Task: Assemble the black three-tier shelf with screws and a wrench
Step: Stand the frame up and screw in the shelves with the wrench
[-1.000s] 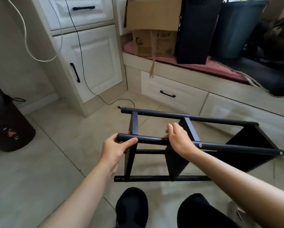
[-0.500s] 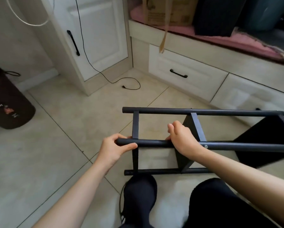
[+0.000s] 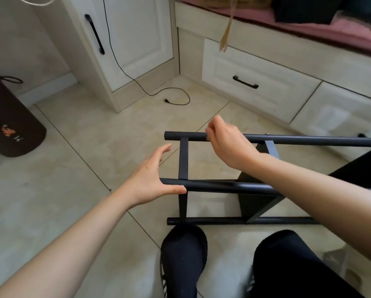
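Black shelf frame (image 3: 223, 187), lying on its side on the tile floor (image 3: 94, 130).
Your left hand (image 3: 152, 179) at 9 o'clock: fingers spread, thumb on the near tube. Your right hand (image 3: 225, 143) at 12 o'clock: fingers curled over the far tube.

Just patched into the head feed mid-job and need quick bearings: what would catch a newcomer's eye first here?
The black shelf frame lying on its side on the tiled floor, centre-right. The right hand grips its far tube, while the left hand is spread open, thumb resting on the end of the nearer tube. Beyond it, a black cable trails across the floor from the white cabinet, and a dark brown bin stands at far left.
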Available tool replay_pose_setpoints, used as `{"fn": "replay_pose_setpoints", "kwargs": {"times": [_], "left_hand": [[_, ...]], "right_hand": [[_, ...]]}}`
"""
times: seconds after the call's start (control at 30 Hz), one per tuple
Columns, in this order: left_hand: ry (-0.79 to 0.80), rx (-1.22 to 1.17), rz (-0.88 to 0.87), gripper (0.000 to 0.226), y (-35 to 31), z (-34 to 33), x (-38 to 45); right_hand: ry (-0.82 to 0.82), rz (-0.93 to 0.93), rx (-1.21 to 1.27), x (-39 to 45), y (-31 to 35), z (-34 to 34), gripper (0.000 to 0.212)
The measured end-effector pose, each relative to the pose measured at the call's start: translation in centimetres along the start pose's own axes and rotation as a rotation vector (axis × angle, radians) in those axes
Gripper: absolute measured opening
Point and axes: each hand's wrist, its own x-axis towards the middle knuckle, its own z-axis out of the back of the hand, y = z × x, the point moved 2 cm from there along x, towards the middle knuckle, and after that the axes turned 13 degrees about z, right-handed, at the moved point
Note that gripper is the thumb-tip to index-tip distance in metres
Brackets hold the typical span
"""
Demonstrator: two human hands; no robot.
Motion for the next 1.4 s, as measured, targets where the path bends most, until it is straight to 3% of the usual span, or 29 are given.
{"fn": "replay_pose_setpoints", "kwargs": {"times": [0.1,0.23,0.33,0.57,0.8,0.9,0.97,1.03,1.17,1.23,1.4], "left_hand": [[-0.003,0.292,-0.212,0.121,-1.0,1.3,1.4],[0.024,0.583,-0.489,0.11,-2.2,2.0,2.8],[0.057,0.662,-0.596,0.097,-2.7,1.9,3.5],[0.064,0.516,-0.6,0.079,-2.0,1.4,3.8],[0.059,0.484,-0.573,0.078,-1.7,1.3,3.5],[0.096,0.417,-0.531,0.082,-1.3,1.1,3.4],[0.137,0.329,-0.481,0.085,-1.0,0.7,3.3],[0.162,0.231,-0.445,0.087,-0.6,0.3,3.0],[0.164,0.128,-0.424,0.085,0.0,-0.4,2.5],[0.152,0.111,-0.43,0.084,0.1,-0.6,2.5],[0.13,0.111,-0.473,0.079,0.6,-1.0,2.5]], "right_hand": [[-0.009,0.07,-0.053,3.0,0.0,-1.2,0.024],[0.076,0.146,-0.173,5.7,-0.7,-4.1,0.025],[0.107,0.197,-0.237,6.6,-1.5,-5.9,0.025],[-0.029,0.203,-0.488,6.4,-2.2,-7.6,0.028],[-0.033,0.19,-0.516,6.5,-1.9,-7.8,0.032],[-0.008,0.21,-0.385,6.4,-1.8,-7.1,0.028],[-0.018,0.222,-0.148,5.9,-1.9,-6.0,0.022],[-0.08,0.21,0.086,4.9,-1.9,-4.5,0.019],[-0.191,0.145,0.248,1.6,-2.5,-2.1,0.015],[-0.123,0.081,0.339,0.2,-3.0,-1.7,0.014],[0.313,-0.074,0.645,-0.7,-3.6,-3.9,0.009]]}}
